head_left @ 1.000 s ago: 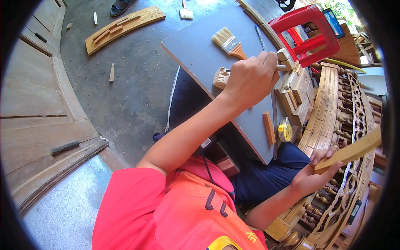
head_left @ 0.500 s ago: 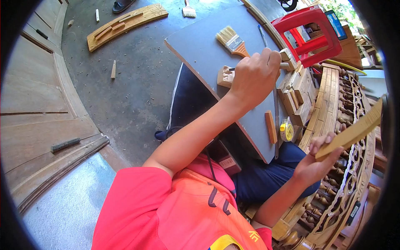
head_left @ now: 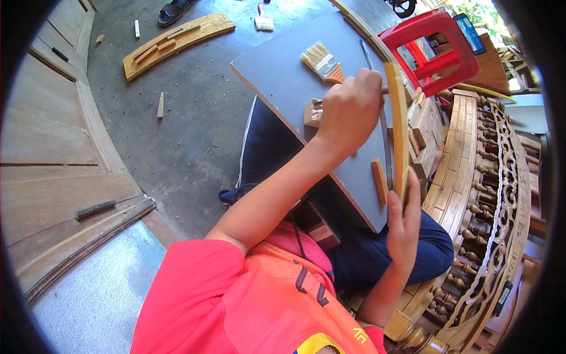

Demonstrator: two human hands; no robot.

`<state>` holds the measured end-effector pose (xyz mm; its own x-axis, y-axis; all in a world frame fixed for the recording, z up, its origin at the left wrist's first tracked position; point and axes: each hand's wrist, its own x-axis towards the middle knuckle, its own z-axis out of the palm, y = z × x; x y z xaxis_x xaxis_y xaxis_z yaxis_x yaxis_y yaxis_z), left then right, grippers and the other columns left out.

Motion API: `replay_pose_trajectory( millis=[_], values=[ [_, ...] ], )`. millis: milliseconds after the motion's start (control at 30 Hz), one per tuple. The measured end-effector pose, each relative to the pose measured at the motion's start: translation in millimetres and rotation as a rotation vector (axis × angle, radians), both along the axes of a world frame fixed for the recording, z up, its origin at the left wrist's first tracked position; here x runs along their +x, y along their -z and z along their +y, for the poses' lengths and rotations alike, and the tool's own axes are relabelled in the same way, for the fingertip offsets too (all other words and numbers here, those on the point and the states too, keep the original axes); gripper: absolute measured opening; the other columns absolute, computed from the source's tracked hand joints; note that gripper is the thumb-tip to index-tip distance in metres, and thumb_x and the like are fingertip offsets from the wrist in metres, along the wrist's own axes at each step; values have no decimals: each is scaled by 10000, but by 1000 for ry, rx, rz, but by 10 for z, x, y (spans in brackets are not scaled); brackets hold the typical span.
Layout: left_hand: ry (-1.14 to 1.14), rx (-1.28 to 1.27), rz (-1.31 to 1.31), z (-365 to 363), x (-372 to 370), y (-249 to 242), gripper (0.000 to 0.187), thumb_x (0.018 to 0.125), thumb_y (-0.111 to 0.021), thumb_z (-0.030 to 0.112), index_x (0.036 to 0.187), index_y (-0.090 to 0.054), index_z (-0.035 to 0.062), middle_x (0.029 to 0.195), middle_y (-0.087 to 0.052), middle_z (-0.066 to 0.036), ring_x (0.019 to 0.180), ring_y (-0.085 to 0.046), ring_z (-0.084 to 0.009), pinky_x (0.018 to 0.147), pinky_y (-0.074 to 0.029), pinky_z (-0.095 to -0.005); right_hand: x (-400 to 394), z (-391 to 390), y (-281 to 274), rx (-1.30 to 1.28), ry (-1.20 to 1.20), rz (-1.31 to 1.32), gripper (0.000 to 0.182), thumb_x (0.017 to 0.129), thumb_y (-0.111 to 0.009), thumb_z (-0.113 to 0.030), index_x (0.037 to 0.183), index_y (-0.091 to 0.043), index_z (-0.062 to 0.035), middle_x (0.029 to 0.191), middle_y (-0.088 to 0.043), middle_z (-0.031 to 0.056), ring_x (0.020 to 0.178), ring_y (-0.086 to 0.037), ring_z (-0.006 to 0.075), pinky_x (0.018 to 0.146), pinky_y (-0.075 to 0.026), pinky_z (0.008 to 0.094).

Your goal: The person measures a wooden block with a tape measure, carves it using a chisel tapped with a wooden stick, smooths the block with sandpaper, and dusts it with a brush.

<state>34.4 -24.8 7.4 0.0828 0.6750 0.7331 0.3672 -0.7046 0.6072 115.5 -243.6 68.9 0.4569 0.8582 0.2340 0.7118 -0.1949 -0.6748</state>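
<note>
My left hand [head_left: 351, 112] is closed over a slim tool, with a round wooden handle end [head_left: 385, 90] showing past the knuckles; its exact kind is hidden. Just left of the fist, a small wooden block [head_left: 312, 113] rests on the grey board [head_left: 283, 65]. My right hand [head_left: 405, 221] grips the lower end of a long, slightly curved wooden strip [head_left: 398, 130] between thumb and fingers. The strip stands near upright, close beside my left fist. A flat paintbrush [head_left: 322, 62] lies above the fist, and a short reddish wood stick [head_left: 379, 181] lies left of the strip.
A red plastic stool [head_left: 433, 53] stands at upper right, near stacked wood blocks [head_left: 425, 130]. Carved wooden railing [head_left: 489, 194] runs down the right. On the floor are a curved board [head_left: 177, 44], another brush [head_left: 263, 20] and a wood wedge [head_left: 160, 106].
My right hand has swung the wooden strip from the far right to the left, beside my left fist and over the board's edge. My left hand has shifted slightly left, still closed on the tool.
</note>
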Motion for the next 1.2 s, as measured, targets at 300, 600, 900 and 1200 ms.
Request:
replay_pose_trajectory(
  millis=[300, 600, 900, 1200],
  values=[
    [114, 17, 33, -14, -45, 8, 213, 923, -714, 205, 941, -549, 71, 828, -609, -84, 692, -679, -290, 596, -542, -403, -70, 73, -38, 336, 90, 482, 544, 1141, -474, -358, 1577, -392, -42, 954, -465, 5, 705, -392, 50, 622, -365, 218],
    [560, 231, 119, 169, -100, -38, 237, 924, -721, 257, 955, -567, 80, 841, -636, -83, 765, -704, -298, 642, -549, -405, -4, -102, 22, 324, 157, 571, 521, 1154, -435, -357, 1571, -397, -46, 965, -474, 12, 682, -392, 63, 634, -372, 234],
    [252, 95, 95, 29, 182, -45, 211, 940, -702, 183, 986, -562, 33, 890, -616, -119, 833, -647, -308, 743, -522, -422, -61, -97, 46, 305, 181, 597, 551, 1150, -427, -383, 1573, -380, -33, 963, -456, 19, 661, -371, 61, 641, -355, 243],
    [515, -78, 229, -114, 89, 8, 192, 974, -660, 175, 1005, -573, 7, 899, -635, -150, 841, -668, -338, 778, -552, -441, -83, -127, 109, 279, 160, 611, 569, 1145, -445, -385, 1583, -378, -27, 969, -496, 17, 662, -400, 55, 606, -364, 226]
  ],
)
